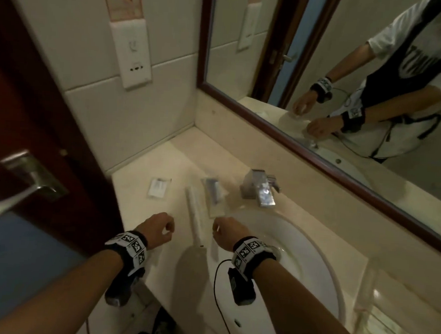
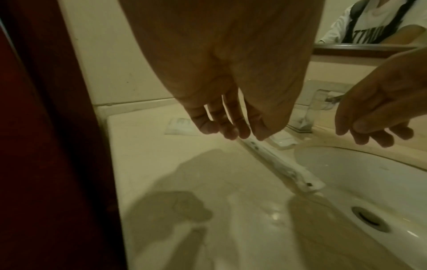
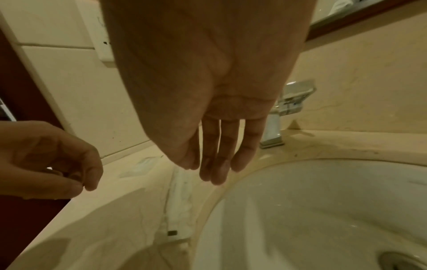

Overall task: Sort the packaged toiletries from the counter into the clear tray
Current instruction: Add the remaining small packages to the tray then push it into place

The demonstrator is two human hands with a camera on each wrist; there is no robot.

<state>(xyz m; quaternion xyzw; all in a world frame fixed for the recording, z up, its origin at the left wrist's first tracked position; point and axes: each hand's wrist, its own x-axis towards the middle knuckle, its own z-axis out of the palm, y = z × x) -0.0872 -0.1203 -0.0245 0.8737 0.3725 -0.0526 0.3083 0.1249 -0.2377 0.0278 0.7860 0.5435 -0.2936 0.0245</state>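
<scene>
While both hover over the long white packet (image 1: 195, 218), left hand (image 1: 156, 229) and right hand (image 1: 227, 232) hang loose, holding nothing.

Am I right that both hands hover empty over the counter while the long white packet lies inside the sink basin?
Not quite. The long white packet lies on the counter beside the sink rim, not in the basin; the head view shows it. The rest holds: the left hand and right hand hover, holding nothing.
</scene>
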